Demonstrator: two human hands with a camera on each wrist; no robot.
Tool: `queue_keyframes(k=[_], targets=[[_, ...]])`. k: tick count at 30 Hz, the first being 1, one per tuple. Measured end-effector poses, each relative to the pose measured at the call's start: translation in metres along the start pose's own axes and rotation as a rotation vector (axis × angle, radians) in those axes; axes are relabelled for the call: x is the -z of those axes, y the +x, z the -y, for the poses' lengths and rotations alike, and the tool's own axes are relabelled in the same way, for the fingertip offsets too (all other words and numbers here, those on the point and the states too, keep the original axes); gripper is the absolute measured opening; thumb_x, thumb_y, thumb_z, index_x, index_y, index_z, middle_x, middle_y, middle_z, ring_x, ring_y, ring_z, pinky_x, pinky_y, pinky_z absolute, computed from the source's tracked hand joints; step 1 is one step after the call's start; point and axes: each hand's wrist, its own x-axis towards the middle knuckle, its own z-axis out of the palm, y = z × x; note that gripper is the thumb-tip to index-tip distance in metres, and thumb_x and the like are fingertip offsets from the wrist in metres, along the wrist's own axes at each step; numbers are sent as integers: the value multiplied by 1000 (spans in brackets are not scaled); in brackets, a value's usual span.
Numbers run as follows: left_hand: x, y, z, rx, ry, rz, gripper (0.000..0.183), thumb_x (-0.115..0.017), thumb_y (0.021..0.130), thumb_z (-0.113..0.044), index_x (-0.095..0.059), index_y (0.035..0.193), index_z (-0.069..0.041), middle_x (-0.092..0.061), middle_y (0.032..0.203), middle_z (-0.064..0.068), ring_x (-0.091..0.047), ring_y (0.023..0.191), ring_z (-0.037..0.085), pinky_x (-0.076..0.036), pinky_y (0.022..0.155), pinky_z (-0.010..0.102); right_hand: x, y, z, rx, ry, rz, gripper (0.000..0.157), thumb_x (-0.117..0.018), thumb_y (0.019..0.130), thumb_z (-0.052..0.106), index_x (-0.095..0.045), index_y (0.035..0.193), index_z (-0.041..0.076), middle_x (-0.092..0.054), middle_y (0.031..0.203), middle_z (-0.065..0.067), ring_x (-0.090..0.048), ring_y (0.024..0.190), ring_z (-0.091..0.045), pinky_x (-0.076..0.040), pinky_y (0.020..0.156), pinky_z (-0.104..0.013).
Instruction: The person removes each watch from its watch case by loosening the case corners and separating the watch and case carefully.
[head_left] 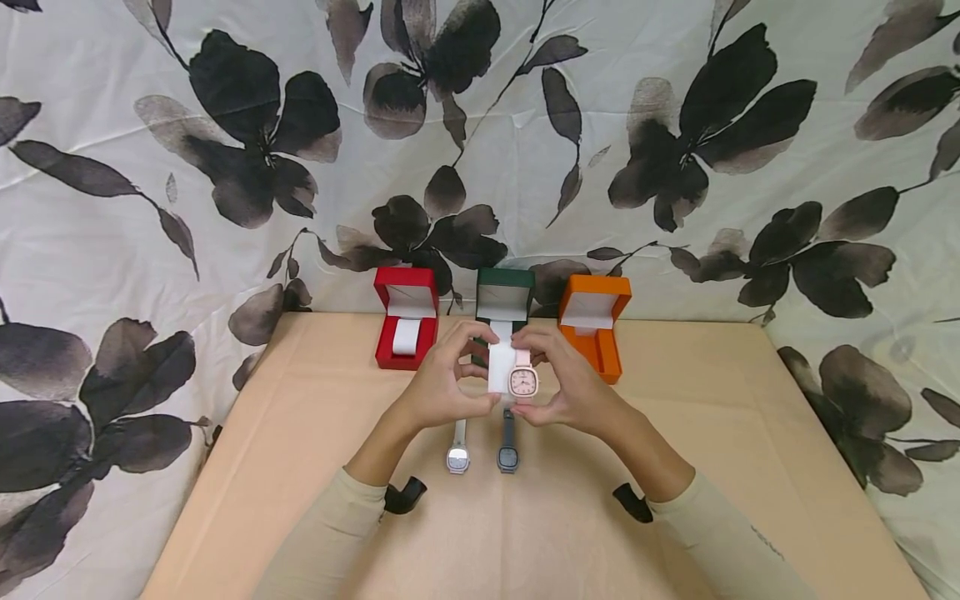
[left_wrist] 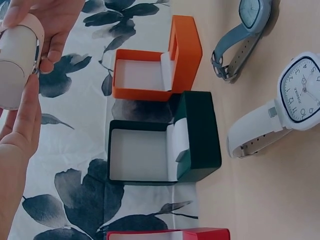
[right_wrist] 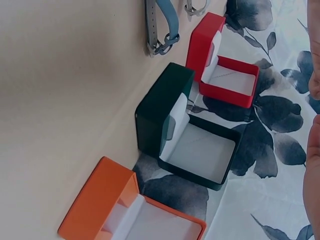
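A pink-strapped wristwatch (head_left: 522, 382) with a rounded square face sits around the right end of a white watch cushion (head_left: 499, 372), held up over the table. My left hand (head_left: 442, 379) grips the cushion's left side between curled fingers and thumb. On the other side, my right hand (head_left: 572, 381) pinches the watch end, fingers above and thumb below. From the left wrist, the cushion (left_wrist: 12, 82) shows as a white cylinder with the pale pink band at its far end. Only finger edges (right_wrist: 314, 145) appear at the right wrist view's border.
Three lidded boxes stand open at the table's back: red (head_left: 406, 360) and green (head_left: 505, 279) with white cushions inside, orange (head_left: 609, 358) with a bare recess. Nearer me lie a white watch (head_left: 457, 458) and a blue-grey watch (head_left: 507, 457). Floral cloth (head_left: 555, 167) hangs behind.
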Motion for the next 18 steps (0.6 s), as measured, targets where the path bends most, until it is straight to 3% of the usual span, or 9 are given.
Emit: queue_keyframes(k=[11,18], targets=[[1,-5,0,4,-65,10,70,-82,71,-2,-49,133,-10,-50,137,7,-62,108,29,-63,88,33,-2,-4,5,-27,52,-13,86,-95,67,12,-48,138,8,-51,141,-13,-55,115,-17,-57,95,-28],[5,-10,-6,18,-38,-13,67,-83,74,-1,-49,132,-8,-50,137,12,-62,107,30,-64,87,39,-3,-7,11,9,-2,-90,88,-97,62,3,-50,136,3,-52,140,-18,-54,120,-23,-53,97,-17]])
